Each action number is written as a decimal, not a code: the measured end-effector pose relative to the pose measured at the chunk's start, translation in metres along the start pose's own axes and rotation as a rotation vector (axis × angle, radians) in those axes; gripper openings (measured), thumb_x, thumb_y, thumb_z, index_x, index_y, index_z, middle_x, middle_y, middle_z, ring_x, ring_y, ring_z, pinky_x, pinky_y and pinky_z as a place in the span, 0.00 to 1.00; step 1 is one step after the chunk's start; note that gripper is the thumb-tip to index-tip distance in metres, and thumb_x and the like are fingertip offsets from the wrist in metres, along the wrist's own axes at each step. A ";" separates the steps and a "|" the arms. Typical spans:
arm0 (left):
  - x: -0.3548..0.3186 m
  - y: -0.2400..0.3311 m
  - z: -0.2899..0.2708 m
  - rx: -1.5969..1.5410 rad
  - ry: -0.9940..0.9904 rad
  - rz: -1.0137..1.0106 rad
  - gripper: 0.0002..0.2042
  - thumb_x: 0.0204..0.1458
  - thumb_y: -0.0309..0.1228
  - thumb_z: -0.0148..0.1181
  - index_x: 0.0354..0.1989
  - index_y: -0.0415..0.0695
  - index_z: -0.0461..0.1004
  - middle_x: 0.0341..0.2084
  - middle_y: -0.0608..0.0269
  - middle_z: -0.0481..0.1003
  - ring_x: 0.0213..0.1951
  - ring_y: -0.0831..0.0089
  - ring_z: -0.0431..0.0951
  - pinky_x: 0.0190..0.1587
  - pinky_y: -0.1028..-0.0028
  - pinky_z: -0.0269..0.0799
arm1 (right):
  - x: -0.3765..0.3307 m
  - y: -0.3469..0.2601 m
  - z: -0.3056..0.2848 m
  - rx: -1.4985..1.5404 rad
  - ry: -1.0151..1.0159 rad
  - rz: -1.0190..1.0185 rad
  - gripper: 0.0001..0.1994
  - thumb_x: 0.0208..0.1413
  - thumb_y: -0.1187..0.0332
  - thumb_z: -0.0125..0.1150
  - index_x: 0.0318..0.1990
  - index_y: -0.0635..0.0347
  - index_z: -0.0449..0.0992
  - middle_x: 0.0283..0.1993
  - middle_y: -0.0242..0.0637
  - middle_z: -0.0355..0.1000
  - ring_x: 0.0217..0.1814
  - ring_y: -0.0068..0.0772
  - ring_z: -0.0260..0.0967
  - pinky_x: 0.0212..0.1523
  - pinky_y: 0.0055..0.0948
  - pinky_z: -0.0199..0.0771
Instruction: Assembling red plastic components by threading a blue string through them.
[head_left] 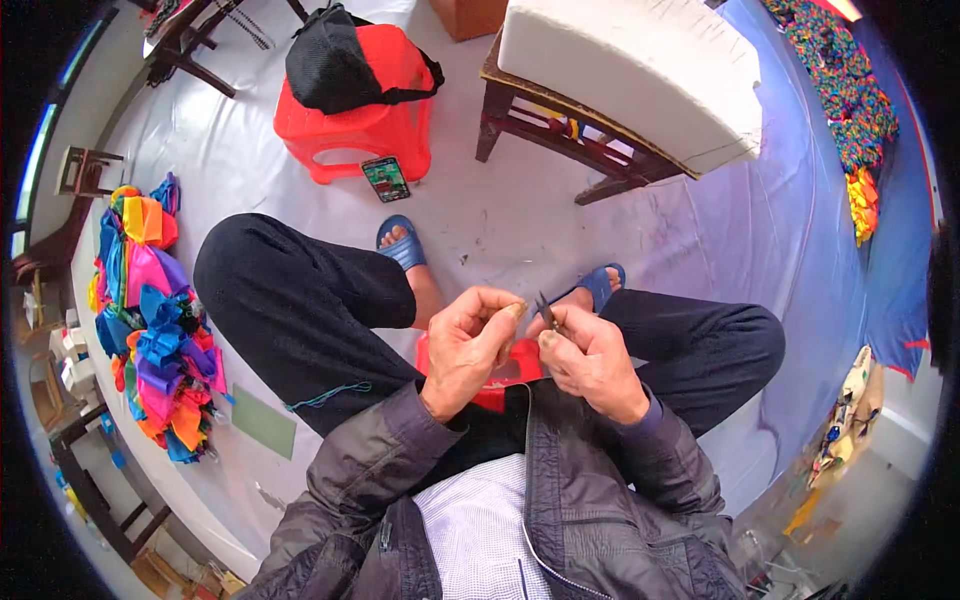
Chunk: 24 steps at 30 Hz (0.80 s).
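Observation:
My left hand (472, 343) is held up over my lap with thumb and forefinger pinched together near the tip of a small dark tool; what they pinch is too small to make out. My right hand (590, 357) is closed around that small dark pointed tool (545, 308), which looks like little scissors or snips, its tip sticking up between both hands. The hands nearly touch above a low red stool (500, 375) that I sit on, between my knees in dark trousers.
A pile of bright coloured fabric pieces (150, 320) lies at my left on the pale sheet. Ahead stand a red plastic stool (355, 125) with a black bag (335, 60), a phone (386, 178) on the floor, and a wooden bench with a white foam block (630, 70).

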<state>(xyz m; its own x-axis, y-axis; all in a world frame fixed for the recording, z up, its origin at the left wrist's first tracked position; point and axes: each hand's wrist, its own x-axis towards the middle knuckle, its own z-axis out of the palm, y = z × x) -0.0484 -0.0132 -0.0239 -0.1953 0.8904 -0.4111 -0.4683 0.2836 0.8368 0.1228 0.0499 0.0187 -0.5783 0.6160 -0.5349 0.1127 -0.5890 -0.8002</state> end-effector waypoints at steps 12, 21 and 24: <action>-0.001 0.000 0.002 0.034 -0.031 0.005 0.05 0.66 0.25 0.60 0.44 0.36 0.78 0.26 0.69 0.78 0.22 0.86 0.72 0.23 0.83 0.66 | 0.001 -0.014 -0.008 0.034 -0.103 0.187 0.08 0.72 0.69 0.55 0.50 0.66 0.72 0.24 0.17 0.56 0.18 0.08 0.48 0.18 0.16 0.46; -0.002 0.003 -0.001 0.029 -0.082 -0.010 0.05 0.66 0.24 0.60 0.44 0.36 0.78 0.27 0.69 0.79 0.23 0.86 0.72 0.25 0.83 0.67 | 0.005 -0.015 -0.017 -0.149 -0.139 0.115 0.12 0.69 0.66 0.58 0.49 0.67 0.76 0.31 0.18 0.66 0.27 0.10 0.59 0.25 0.17 0.56; -0.003 0.004 0.000 0.049 -0.094 -0.024 0.05 0.66 0.24 0.60 0.43 0.36 0.78 0.27 0.69 0.78 0.23 0.87 0.72 0.25 0.83 0.67 | 0.004 -0.020 -0.016 -0.153 -0.134 0.110 0.12 0.69 0.65 0.59 0.48 0.68 0.77 0.31 0.18 0.67 0.28 0.10 0.60 0.26 0.18 0.58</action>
<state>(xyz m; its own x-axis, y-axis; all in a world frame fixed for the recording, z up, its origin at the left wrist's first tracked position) -0.0498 -0.0148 -0.0191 -0.1012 0.9120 -0.3975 -0.4289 0.3205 0.8446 0.1314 0.0720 0.0282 -0.6570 0.4716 -0.5881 0.2962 -0.5559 -0.7767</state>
